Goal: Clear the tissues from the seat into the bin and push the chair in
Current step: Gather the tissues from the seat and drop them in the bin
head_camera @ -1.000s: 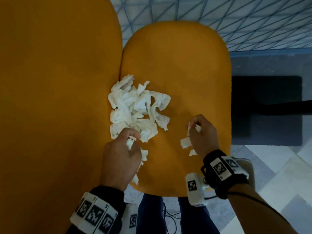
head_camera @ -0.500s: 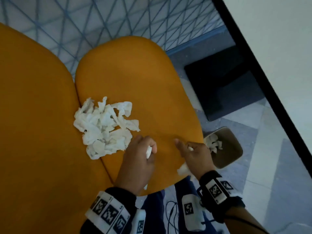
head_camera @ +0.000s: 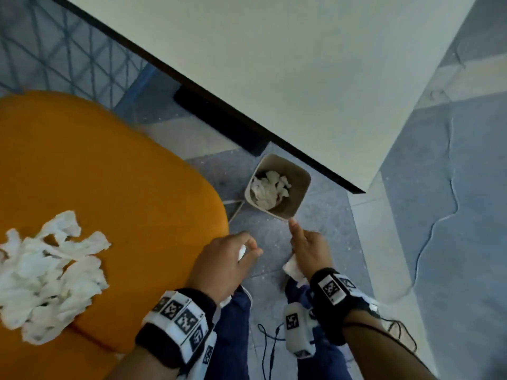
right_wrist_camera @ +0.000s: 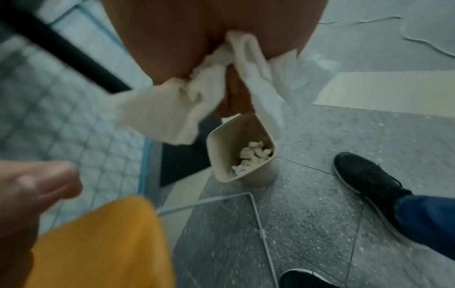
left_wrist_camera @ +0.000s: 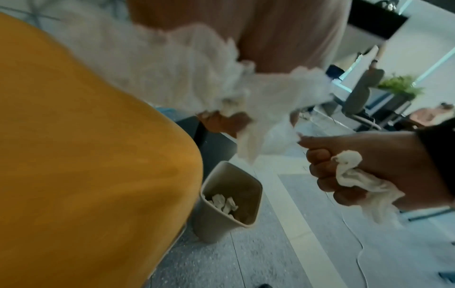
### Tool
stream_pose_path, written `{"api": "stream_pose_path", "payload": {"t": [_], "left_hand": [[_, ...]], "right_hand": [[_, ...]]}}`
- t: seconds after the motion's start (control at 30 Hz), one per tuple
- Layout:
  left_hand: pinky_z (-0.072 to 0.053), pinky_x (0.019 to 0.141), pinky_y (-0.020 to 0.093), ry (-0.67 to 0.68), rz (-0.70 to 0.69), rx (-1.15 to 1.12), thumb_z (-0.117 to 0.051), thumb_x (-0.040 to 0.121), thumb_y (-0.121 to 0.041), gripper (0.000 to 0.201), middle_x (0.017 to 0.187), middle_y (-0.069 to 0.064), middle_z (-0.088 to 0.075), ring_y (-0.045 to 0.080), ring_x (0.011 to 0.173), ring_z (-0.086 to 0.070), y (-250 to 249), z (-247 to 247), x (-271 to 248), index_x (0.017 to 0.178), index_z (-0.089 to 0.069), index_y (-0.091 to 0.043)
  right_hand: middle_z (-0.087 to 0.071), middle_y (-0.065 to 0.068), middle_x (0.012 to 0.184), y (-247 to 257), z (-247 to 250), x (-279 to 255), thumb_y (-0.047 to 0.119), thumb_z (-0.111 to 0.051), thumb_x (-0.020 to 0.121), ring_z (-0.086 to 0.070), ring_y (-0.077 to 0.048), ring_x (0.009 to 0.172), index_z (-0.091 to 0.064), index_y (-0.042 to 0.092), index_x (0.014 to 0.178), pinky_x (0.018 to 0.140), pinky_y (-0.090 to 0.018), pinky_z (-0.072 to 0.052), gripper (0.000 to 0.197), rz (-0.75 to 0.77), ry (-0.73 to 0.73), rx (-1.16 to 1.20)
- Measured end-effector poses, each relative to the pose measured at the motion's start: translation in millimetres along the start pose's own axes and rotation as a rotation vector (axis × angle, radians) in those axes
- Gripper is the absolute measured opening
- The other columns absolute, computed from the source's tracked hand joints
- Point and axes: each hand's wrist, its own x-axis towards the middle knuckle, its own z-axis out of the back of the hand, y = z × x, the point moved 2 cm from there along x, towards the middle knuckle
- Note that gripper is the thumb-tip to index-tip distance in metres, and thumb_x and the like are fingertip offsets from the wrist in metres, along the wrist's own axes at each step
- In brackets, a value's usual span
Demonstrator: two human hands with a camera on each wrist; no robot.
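A pile of crumpled white tissues (head_camera: 46, 275) lies on the orange chair seat (head_camera: 123, 201) at the left. On the floor to the right of the seat stands a beige bin (head_camera: 300, 192) holding several tissues. My left hand (head_camera: 247, 250) hangs just past the seat's edge and grips a white tissue (left_wrist_camera: 197, 78). My right hand (head_camera: 299, 248) is below the bin. Its curled fingers clutch a tissue (head_camera: 295, 270), with the index finger stretched toward the bin's rim. Both hands are short of the bin (right_wrist_camera: 246, 175), not over its opening.
A white tabletop (head_camera: 301, 64) with a dark edge overhangs the floor just behind the bin. The chair's thin wire frame (right_wrist_camera: 256, 214) runs along the floor beside the bin. A cable (head_camera: 439, 215) trails across the grey floor at the right. My black shoes (right_wrist_camera: 369, 185) stand nearby.
Both hands have left the seat, each carrying a tissue, and moved right toward the bin. The view has swung right, so the pile now sits at the far left.
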Motion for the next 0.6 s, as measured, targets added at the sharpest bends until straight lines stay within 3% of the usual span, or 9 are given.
{"api": "stream_pose_path", "payload": {"t": [0.1, 0.17, 0.23, 0.27, 0.37, 0.47, 0.6], "left_hand": [[-0.046, 0.068, 0.031, 0.068, 0.0, 0.083, -0.062, 0.089, -0.039, 0.01, 0.084, -0.012, -0.058, 0.013, 0.081, -0.058, -18, -30, 37, 0.09, -0.059, -0.03], [-0.046, 0.079, 0.032, 0.121, 0.031, 0.079, -0.062, 0.088, -0.027, 0.011, 0.1, -0.016, -0.054, 0.013, 0.095, -0.056, -26, -49, 62, 0.095, -0.055, -0.032], [-0.046, 0.083, 0.037, 0.175, 0.088, 0.076, -0.058, 0.081, -0.018, 0.027, 0.109, -0.013, -0.05, 0.017, 0.099, -0.053, -30, -67, 88, 0.098, -0.048, -0.036], [-0.046, 0.081, 0.038, 0.195, 0.124, 0.066, -0.056, 0.078, -0.014, 0.033, 0.111, -0.01, -0.049, 0.019, 0.097, -0.053, -32, -77, 101, 0.098, -0.045, -0.037], [-0.046, 0.076, 0.035, 0.21, 0.179, 0.043, -0.051, 0.075, -0.001, 0.044, 0.113, -0.001, -0.047, 0.024, 0.096, -0.053, -35, -104, 140, 0.103, -0.042, -0.034], [-0.046, 0.094, 0.044, 0.158, 0.16, 0.101, -0.047, 0.073, 0.008, 0.049, 0.118, 0.002, -0.043, 0.028, 0.108, -0.049, -30, -130, 178, 0.111, -0.043, -0.023], [-0.043, 0.102, 0.043, 0.058, 0.158, 0.165, -0.048, 0.072, 0.009, 0.058, 0.132, 0.006, -0.043, 0.027, 0.116, -0.047, -18, -151, 221, 0.119, -0.043, -0.026]], "right_hand": [[-0.065, -0.005, 0.082, -25, 14, 33, 0.059, -0.045, 0.088, -0.059, -0.023, 0.081, -0.063, 0.015, 0.075, 0.079, -0.032, -0.043, 0.049, -0.065, 0.025, 0.089], [-0.059, -0.003, 0.08, -34, 21, 52, 0.039, -0.055, 0.084, -0.054, -0.021, 0.08, -0.054, 0.017, 0.074, 0.073, -0.03, -0.039, 0.024, -0.065, 0.079, 0.188], [-0.051, 0.001, 0.068, -39, 27, 72, 0.023, -0.055, 0.079, -0.048, -0.019, 0.066, -0.047, 0.02, 0.067, 0.061, -0.029, -0.035, 0.014, -0.08, 0.113, 0.262], [-0.047, 0.002, 0.065, -43, 29, 83, 0.019, -0.053, 0.079, -0.044, -0.017, 0.062, -0.044, 0.023, 0.067, 0.059, -0.028, -0.034, 0.015, -0.088, 0.126, 0.272], [-0.044, 0.002, 0.07, -53, 30, 117, 0.018, -0.041, 0.073, -0.044, -0.019, 0.066, -0.04, 0.025, 0.074, 0.069, -0.03, -0.039, 0.007, -0.09, 0.193, 0.291], [-0.043, 0.004, 0.074, -63, 27, 151, 0.011, -0.044, 0.075, -0.04, -0.011, 0.063, -0.041, 0.02, 0.089, 0.061, -0.026, -0.035, 0.017, -0.062, 0.233, 0.241], [-0.057, -0.007, 0.093, -65, 14, 196, 0.01, -0.05, 0.079, -0.056, -0.024, 0.083, -0.043, 0.022, 0.094, 0.074, -0.033, -0.044, 0.021, 0.001, 0.222, 0.206]]}}
